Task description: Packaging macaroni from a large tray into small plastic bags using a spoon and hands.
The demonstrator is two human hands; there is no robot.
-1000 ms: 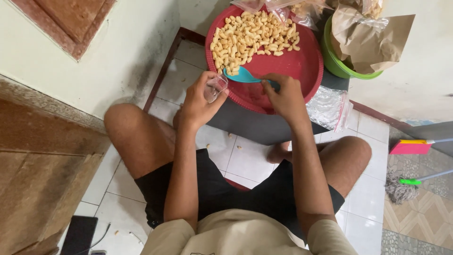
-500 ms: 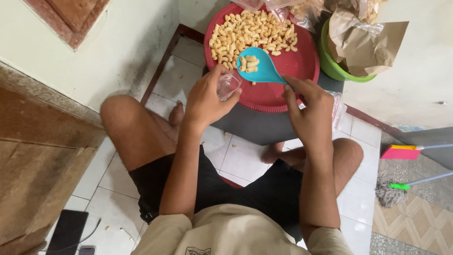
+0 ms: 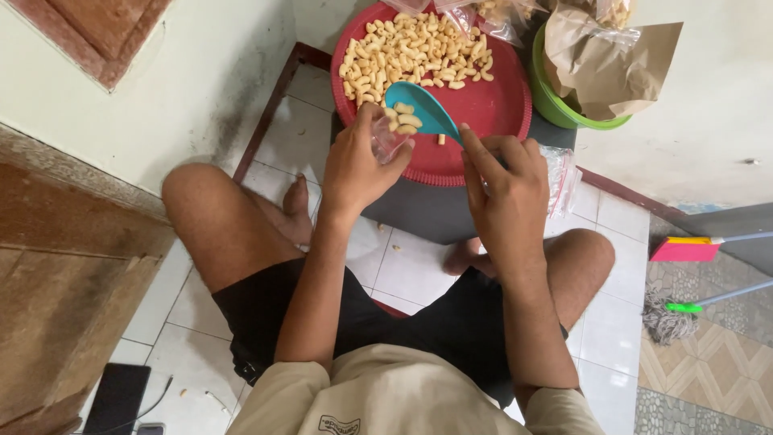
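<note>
The right hand (image 3: 511, 189) has lifted the teal plastic scoop (image 3: 423, 109) of pale cashews (image 3: 405, 119) off the round red tray (image 3: 491, 101), tipping it at the small clear bag (image 3: 388, 141) pinched in the left hand (image 3: 358, 165), just above the tray's near rim.

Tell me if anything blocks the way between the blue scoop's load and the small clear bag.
Nothing visible does. The blue scoop in the right hand tips its pieces right at the mouth of the small clear bag, held open by the left hand.

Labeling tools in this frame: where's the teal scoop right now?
Head view, upper centre: the teal scoop is held by the right hand over the red tray, its tip at the small clear bag in the left hand.
</note>
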